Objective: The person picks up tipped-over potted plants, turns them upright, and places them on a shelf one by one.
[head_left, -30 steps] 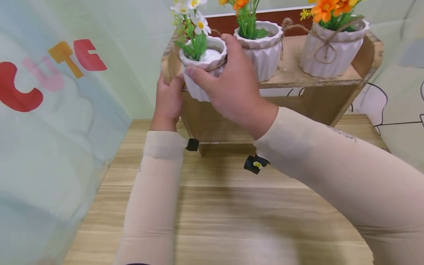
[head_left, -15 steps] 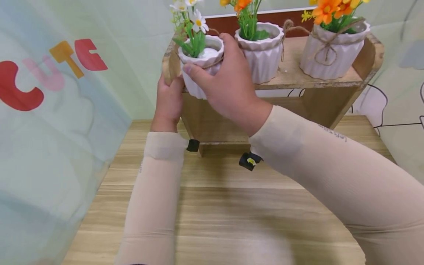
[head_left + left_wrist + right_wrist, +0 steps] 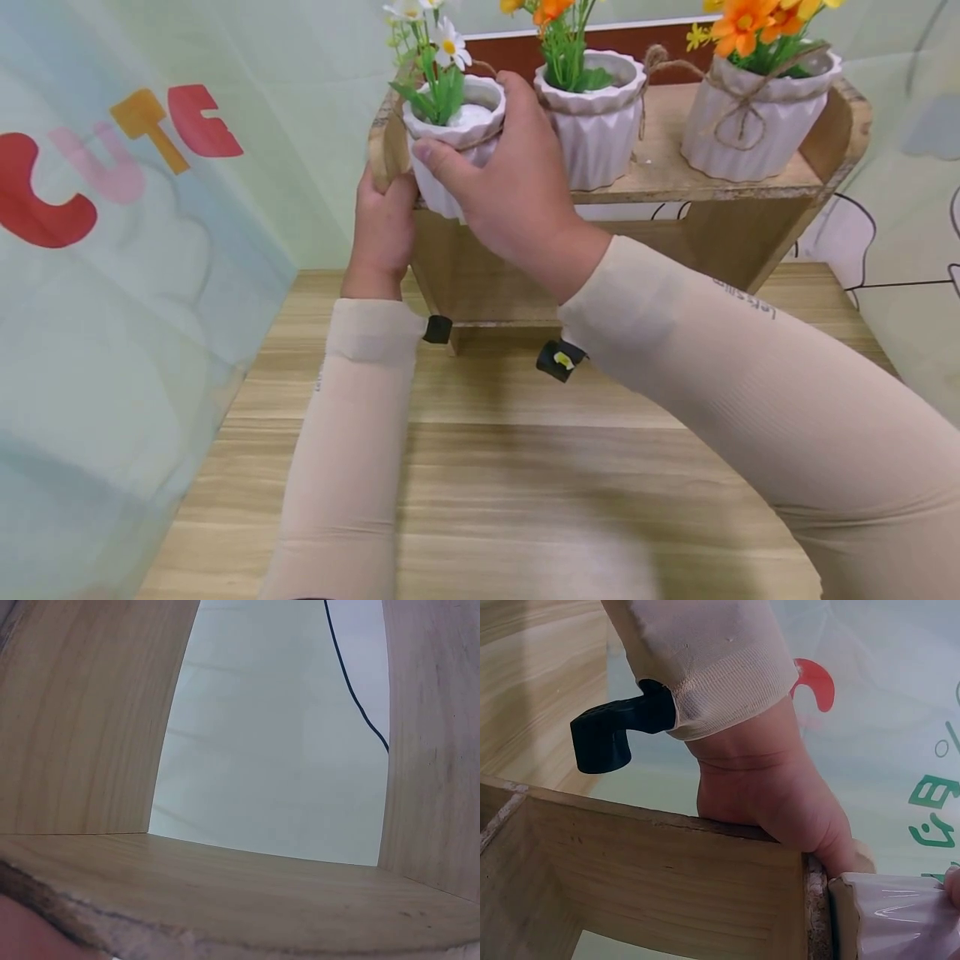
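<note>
My right hand (image 3: pixel 517 179) grips a white fluted flower pot (image 3: pixel 442 187) by its side, thumb across the front and fingers round the right of the rim. White daisies (image 3: pixel 450 50) and green leaves rise from the pot, and twine circles it. The pot stands at the left end of a wooden shelf (image 3: pixel 667 125), its base overlapping the front edge in the head view. My left hand (image 3: pixel 381 229) holds the shelf's left side panel, just below the pot. In the right wrist view, this left hand (image 3: pixel 769 787) wraps the panel beside the pot (image 3: pixel 904 919).
Two more white pots, one in the middle (image 3: pixel 592 137) and one at the right (image 3: pixel 757 125), stand on the shelf with orange flowers. The shelf rests on a wood-grain table (image 3: pixel 525 500). A fabric backdrop with letters (image 3: pixel 150 125) hangs at the left.
My right hand has shifted the daisy pot slightly left and back, further over the shelf top. My left hand stays on the side panel.
</note>
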`<state>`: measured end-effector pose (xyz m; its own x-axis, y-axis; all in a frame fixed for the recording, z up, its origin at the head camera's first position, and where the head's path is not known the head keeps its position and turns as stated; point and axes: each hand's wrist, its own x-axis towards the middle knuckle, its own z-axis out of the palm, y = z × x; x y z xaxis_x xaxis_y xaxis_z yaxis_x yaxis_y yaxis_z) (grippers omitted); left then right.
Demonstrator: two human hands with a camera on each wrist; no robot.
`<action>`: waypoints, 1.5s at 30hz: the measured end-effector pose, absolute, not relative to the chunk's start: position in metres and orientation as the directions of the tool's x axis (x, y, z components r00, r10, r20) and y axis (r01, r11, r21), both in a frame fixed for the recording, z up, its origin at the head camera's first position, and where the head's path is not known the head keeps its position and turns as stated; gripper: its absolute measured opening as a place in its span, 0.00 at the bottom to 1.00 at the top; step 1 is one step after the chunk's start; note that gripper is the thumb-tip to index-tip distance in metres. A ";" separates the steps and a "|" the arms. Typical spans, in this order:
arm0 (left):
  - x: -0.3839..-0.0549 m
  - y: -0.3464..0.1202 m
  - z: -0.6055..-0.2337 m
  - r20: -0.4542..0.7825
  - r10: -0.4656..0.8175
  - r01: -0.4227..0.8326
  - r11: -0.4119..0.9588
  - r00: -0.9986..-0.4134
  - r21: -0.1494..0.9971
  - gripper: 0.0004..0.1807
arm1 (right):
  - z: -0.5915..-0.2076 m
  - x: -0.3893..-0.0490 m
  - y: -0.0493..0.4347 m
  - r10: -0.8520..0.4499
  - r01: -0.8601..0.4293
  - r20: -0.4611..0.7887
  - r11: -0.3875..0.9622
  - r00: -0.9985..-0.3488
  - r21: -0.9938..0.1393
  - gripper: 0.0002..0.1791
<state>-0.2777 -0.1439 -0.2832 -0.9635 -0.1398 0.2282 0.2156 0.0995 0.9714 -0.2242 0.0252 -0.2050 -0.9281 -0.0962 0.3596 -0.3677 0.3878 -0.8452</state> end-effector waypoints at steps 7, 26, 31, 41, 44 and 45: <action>-0.279 -0.144 -0.283 0.228 -0.142 0.213 0.114 -0.963 0.970 0.30 | -0.205 -0.225 0.025 -0.097 -0.362 0.354 0.401 -0.930 -0.842 0.48; -0.280 -0.144 -0.284 0.251 -0.148 0.237 0.104 -0.957 0.966 0.31 | -0.203 -0.233 0.020 -0.067 -0.338 0.342 0.415 -0.937 -0.845 0.51; -0.280 -0.144 -0.285 0.262 -0.145 0.250 0.094 -0.954 0.964 0.31 | -0.204 -0.234 0.019 -0.060 -0.320 0.327 0.428 -0.943 -0.845 0.54; -0.280 -0.143 -0.285 0.264 -0.137 0.252 0.101 -0.955 0.963 0.31 | -0.204 -0.235 0.019 -0.065 -0.320 0.323 0.408 -0.944 -0.855 0.53; -0.280 -0.143 -0.286 0.264 -0.136 0.251 0.108 -0.955 0.962 0.31 | -0.204 -0.235 0.018 -0.067 -0.322 0.323 0.403 -0.944 -0.857 0.53; -0.280 -0.143 -0.286 0.262 -0.137 0.248 0.110 -0.955 0.962 0.31 | -0.204 -0.236 0.018 -0.066 -0.321 0.323 0.404 -0.944 -0.857 0.53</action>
<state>-0.2803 -0.1432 -0.2857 -0.9553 -0.1367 0.2622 0.2484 0.1099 0.9624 -0.2359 0.0181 -0.2040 -0.9443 -0.0661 0.3225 -0.3209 0.4035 -0.8569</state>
